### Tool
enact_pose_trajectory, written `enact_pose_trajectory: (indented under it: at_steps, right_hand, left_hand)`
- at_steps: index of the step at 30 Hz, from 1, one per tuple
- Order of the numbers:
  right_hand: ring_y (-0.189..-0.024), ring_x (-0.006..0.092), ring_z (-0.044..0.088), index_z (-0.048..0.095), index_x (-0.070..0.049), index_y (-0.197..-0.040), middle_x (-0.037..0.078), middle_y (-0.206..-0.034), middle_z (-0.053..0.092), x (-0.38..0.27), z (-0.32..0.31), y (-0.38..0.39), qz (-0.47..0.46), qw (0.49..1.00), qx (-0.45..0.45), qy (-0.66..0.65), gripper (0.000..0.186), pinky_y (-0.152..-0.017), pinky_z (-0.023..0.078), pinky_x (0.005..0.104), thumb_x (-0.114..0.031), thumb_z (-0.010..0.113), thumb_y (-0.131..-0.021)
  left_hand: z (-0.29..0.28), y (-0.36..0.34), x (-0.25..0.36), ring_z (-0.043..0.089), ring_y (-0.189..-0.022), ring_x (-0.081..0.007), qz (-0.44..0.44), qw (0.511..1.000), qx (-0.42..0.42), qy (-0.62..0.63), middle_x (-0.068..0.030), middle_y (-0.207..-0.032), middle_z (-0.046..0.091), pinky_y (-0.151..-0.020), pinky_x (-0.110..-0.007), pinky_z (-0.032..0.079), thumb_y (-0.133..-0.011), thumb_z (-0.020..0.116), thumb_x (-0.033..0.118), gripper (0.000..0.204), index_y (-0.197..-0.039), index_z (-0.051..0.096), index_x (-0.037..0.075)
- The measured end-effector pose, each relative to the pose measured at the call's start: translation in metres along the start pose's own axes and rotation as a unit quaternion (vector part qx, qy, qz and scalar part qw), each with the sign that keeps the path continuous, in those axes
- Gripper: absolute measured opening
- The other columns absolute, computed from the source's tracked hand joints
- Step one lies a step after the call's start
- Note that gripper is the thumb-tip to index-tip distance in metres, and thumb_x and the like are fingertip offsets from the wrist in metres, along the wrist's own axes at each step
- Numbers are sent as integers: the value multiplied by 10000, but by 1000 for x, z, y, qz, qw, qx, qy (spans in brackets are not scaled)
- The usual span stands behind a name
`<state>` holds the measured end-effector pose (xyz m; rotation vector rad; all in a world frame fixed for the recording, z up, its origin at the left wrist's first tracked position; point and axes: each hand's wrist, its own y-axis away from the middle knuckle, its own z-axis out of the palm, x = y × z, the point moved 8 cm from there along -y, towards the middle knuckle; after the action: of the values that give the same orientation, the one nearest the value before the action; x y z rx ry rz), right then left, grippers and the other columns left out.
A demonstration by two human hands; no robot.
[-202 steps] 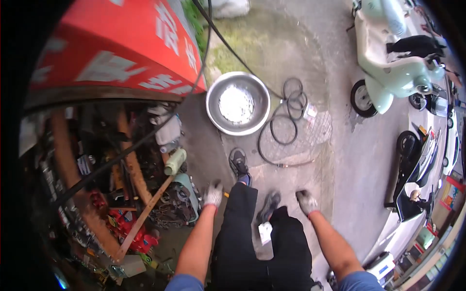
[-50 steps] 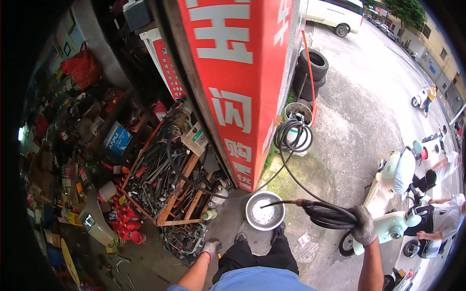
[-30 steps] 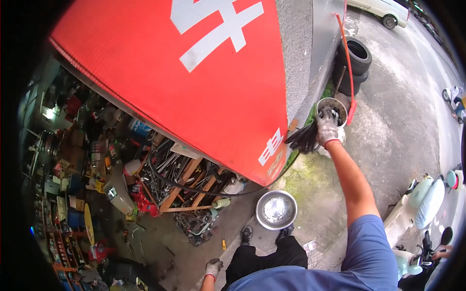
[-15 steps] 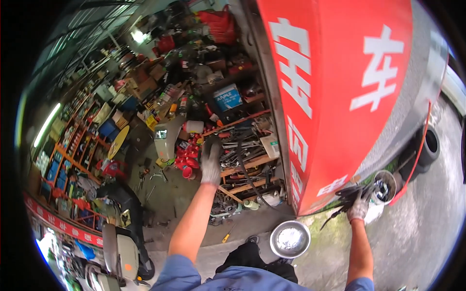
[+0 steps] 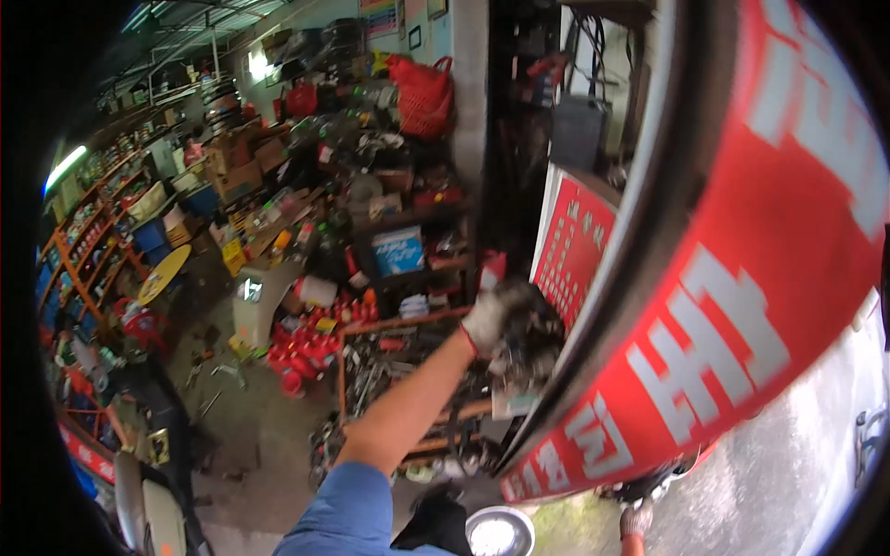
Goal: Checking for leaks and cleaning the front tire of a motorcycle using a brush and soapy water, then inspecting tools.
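My left hand (image 5: 489, 320), in a pale work glove with dark fingers, reaches far forward beside the edge of the red sign board (image 5: 649, 371). It is over a cluttered heap of dark metal parts (image 5: 528, 357) at the end of the tool rack; its fingers are blurred, so any grip is unclear. Low on the right, my gloved right hand (image 5: 636, 521) is closed on a black bundle of cable or hose (image 5: 640, 488), partly hidden behind the sign. A metal basin (image 5: 501, 533) with a bright inside stands on the ground between my arms.
A wooden rack of tools (image 5: 380, 371) stands ahead, with red bottles (image 5: 301, 347) to its left. A blue box (image 5: 399, 250) sits on a dark shelf. A seated vehicle (image 5: 148, 510) is at lower left. The large sign blocks much of the right.
My view has turned and shifted toward the sign. My left hand has moved from above the tool rack to its right end. My right hand, with the black bundle, now appears lower.
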<state>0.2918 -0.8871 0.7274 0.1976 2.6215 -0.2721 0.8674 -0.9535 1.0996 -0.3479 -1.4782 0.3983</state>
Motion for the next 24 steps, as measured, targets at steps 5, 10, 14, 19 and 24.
enact_pose_trajectory:
  at_steps: [5, 10, 14, 19, 24]
  right_hand:
    - [-1212, 402, 540, 618, -37, -1271, 222, -1231, 645, -2, 14, 54, 179, 979, -94, -30, 498, -1083, 417, 470, -370, 617, -901]
    - [-1307, 392, 476, 597, -61, -1331, 246, -1309, 603, -65, 6, 98, 221, 949, -214, 75, 556, -1150, 341, 462, -419, 596, -906]
    - [-1468, 312, 345, 511, -157, -1459, 240, -1514, 450, -90, -2, 129, 246, 929, -244, 126, 678, -1237, 225, 399, -532, 591, -900]
    - [-1431, 326, 384, 536, -123, -1422, 241, -1483, 477, -89, -8, 157, 312, 913, -241, 103, 638, -1207, 264, 408, -475, 584, -892]
    - [-1395, 340, 422, 560, -89, -1385, 243, -1453, 504, -97, -17, 177, 352, 903, -233, 78, 600, -1177, 303, 418, -418, 578, -884]
  left_hand:
    - [12, -14, 34, 640, -993, -299, 152, 962, -184, -130, -104, -1046, 651, -854, -389, 524, -858, 665, 149, 214, -1065, 654, 98]
    - [-76, -78, 88, 655, -939, -220, 95, 985, 1, -147, -120, -1025, 674, -835, -350, 514, -976, 583, 184, 231, -1139, 636, 29]
    - [-151, -221, 188, 616, -1068, -253, 308, 904, 220, -201, -147, -1173, 643, -963, -392, 481, -1014, 513, 228, 343, -1270, 561, 6]
    - [-140, -391, 282, 542, -1243, -389, 352, 814, 267, -377, -213, -1347, 570, -1063, -484, 447, -896, 570, 235, 592, -1446, 446, 54]
    - [-111, -484, 331, 430, -1382, -390, 308, 773, 262, -489, -191, -1522, 435, -1136, -442, 396, -882, 580, 298, 749, -1534, 312, 46]
